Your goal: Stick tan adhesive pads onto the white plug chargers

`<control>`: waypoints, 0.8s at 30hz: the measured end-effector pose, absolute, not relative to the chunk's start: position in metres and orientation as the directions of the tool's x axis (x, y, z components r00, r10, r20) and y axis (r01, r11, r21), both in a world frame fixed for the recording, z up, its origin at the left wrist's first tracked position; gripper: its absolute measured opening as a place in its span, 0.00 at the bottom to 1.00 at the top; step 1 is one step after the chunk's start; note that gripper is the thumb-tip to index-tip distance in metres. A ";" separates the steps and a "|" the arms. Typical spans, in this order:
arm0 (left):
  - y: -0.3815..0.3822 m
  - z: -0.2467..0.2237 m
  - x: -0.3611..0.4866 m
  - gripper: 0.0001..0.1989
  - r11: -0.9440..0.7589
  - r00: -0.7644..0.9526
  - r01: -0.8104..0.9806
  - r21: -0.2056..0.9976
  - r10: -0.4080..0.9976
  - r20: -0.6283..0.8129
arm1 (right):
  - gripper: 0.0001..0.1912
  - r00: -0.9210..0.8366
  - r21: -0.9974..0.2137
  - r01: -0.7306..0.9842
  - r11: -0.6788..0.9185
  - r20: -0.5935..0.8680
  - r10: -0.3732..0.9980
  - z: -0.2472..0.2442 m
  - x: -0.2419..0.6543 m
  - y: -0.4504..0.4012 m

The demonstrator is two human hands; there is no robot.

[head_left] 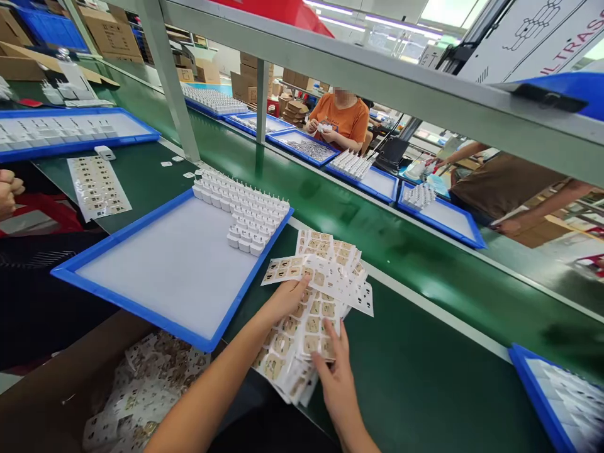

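Observation:
My left hand (289, 297) pinches a partly used sheet of adhesive labels (333, 280), holding it crosswise over a messy stack of similar label sheets (283, 345). These sheets are white with rows of tan rounded-square pieces. My right hand (337, 368) lies at the stack's right edge, thumb and fingers spread against the upper sheets. Left of the stack, a blue-rimmed tray (155, 270) carries rows of small white plastic housings with upright pins (250, 214) along its far right side.
A loose label sheet (98, 187) lies left, near another person's hand (8, 192). Below the bench, a cardboard box (56, 402) holds discarded sheets. A green conveyor (415, 277) runs behind a metal frame (174, 82). A blue-rimmed tray (538, 390) stands at right.

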State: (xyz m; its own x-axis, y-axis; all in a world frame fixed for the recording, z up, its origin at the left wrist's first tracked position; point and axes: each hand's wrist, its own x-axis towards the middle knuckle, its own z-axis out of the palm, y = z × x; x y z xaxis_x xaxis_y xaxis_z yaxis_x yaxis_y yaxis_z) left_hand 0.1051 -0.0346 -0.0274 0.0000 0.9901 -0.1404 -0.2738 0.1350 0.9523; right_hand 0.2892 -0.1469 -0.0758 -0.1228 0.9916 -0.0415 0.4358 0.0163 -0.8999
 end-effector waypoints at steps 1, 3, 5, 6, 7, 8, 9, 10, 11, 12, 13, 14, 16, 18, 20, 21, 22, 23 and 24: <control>-0.035 -0.026 0.102 0.20 0.159 0.003 -0.236 0.959 0.987 -0.163 | 0.31 -0.143 -0.885 0.465 0.025 -0.047 0.989 -0.075 0.285 -0.149; -0.036 -0.022 0.094 0.23 0.199 0.006 -0.134 0.971 0.980 -0.200 | 0.29 -0.193 -0.858 0.511 0.052 -0.056 0.980 -0.068 0.284 -0.147; -0.040 -0.017 0.087 0.25 0.216 0.013 -0.088 0.972 0.976 -0.216 | 0.26 -0.221 -0.824 0.557 0.106 -0.024 0.975 -0.055 0.292 -0.138; -0.044 -0.015 0.084 0.25 0.216 0.016 -0.088 0.972 0.976 -0.215 | 0.23 -0.211 -0.805 0.576 0.140 0.019 0.977 -0.046 0.298 -0.130; -0.048 -0.012 0.082 0.26 0.210 0.015 -0.108 0.972 0.978 -0.210 | 0.19 -0.187 -0.787 0.591 0.180 0.083 0.979 -0.035 0.304 -0.122; -0.054 -0.009 0.081 0.26 0.203 0.012 -0.145 0.968 0.979 -0.204 | 0.15 -0.153 -0.770 0.598 0.223 0.163 0.975 -0.023 0.310 -0.112; -0.060 -0.006 0.080 0.26 0.194 0.009 -0.194 0.962 0.980 -0.196 | 0.11 -0.153 -0.754 0.595 0.281 0.237 0.959 -0.010 0.313 -0.102; -0.066 -0.003 0.080 0.26 0.183 0.007 -0.246 0.952 0.982 -0.187 | 0.09 -0.177 -0.734 0.580 0.353 0.309 0.934 0.003 0.313 -0.093; -0.072 -0.001 0.081 0.26 0.168 0.001 -0.294 0.941 0.985 -0.175 | 0.08 -0.221 -0.704 0.564 0.432 0.375 0.900 0.017 0.311 -0.084; -0.078 0.002 0.081 0.26 0.148 -0.010 -0.333 0.931 0.987 -0.161 | 0.07 -0.277 -0.658 0.545 0.520 0.444 0.852 0.030 0.306 -0.075; -0.084 0.005 0.082 0.26 0.130 -0.020 -0.358 0.925 0.989 -0.146 | 0.08 -0.346 -0.603 0.521 0.605 0.499 0.795 0.043 0.298 -0.068; -0.089 0.008 0.083 0.25 0.112 -0.027 -0.373 0.921 0.991 -0.132 | 0.10 -0.399 -0.548 0.493 0.675 0.548 0.736 0.054 0.289 -0.061; -0.098 0.015 0.083 0.22 0.081 -0.049 -0.396 0.915 0.993 -0.109 | 0.12 -0.470 -0.458 0.436 0.775 0.618 0.630 0.071 0.268 -0.050; -0.104 0.021 0.081 0.21 0.059 -0.068 -0.443 0.894 0.993 -0.099 | 0.12 -0.506 -0.411 0.382 0.828 0.657 0.559 0.080 0.249 -0.043; -0.108 0.028 0.077 0.22 0.029 -0.097 -0.537 0.843 0.991 -0.097 | 0.10 -0.526 -0.399 0.326 0.857 0.677 0.515 0.085 0.235 -0.039; -0.110 0.032 0.075 0.23 0.015 -0.110 -0.586 0.810 0.989 -0.098 | 0.10 -0.534 -0.399 0.298 0.867 0.683 0.498 0.086 0.230 -0.038; -0.111 0.035 0.072 0.23 0.002 -0.119 -0.628 0.779 0.988 -0.099 | 0.10 -0.541 -0.400 0.273 0.875 0.688 0.484 0.087 0.226 -0.037; -0.113 0.038 0.070 0.23 -0.011 -0.130 -0.660 0.751 0.986 -0.100 | 0.10 -0.546 -0.404 0.253 0.879 0.691 0.474 0.087 0.223 -0.037; -0.114 0.040 0.068 0.22 -0.018 -0.136 -0.683 0.731 0.985 -0.104 | 0.10 -0.549 -0.408 0.237 0.882 0.692 0.468 0.087 0.220 -0.037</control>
